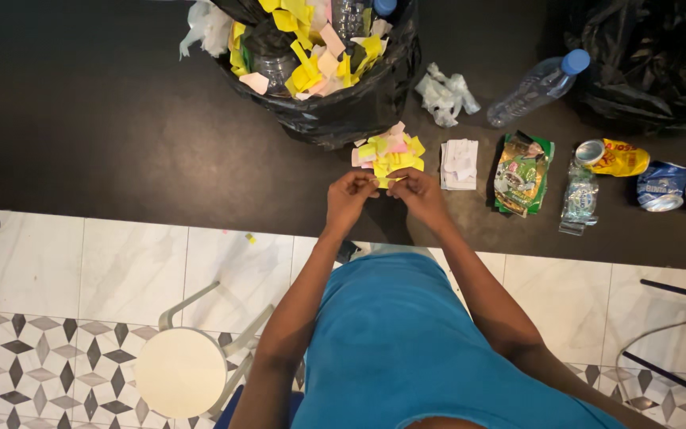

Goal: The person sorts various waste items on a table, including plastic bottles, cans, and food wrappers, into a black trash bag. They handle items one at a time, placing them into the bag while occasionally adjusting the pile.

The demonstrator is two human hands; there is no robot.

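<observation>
Pinching yellow paper scrap (384, 176) between hands (left (349, 193), right (416, 191)), below scrap pile (388, 151).

Matt dark tabletop (121, 135); glossy, crinkled black plastic bag (343, 111); matt paper scraps (391, 151) in yellow and pink, some pinched between bare left hand (349, 195) and right hand (416, 189); clear smooth plastic bottle (535, 86); shiny foil wrapper (522, 175); dented metal can (609, 156); glossy floor tiles (121, 270).
</observation>
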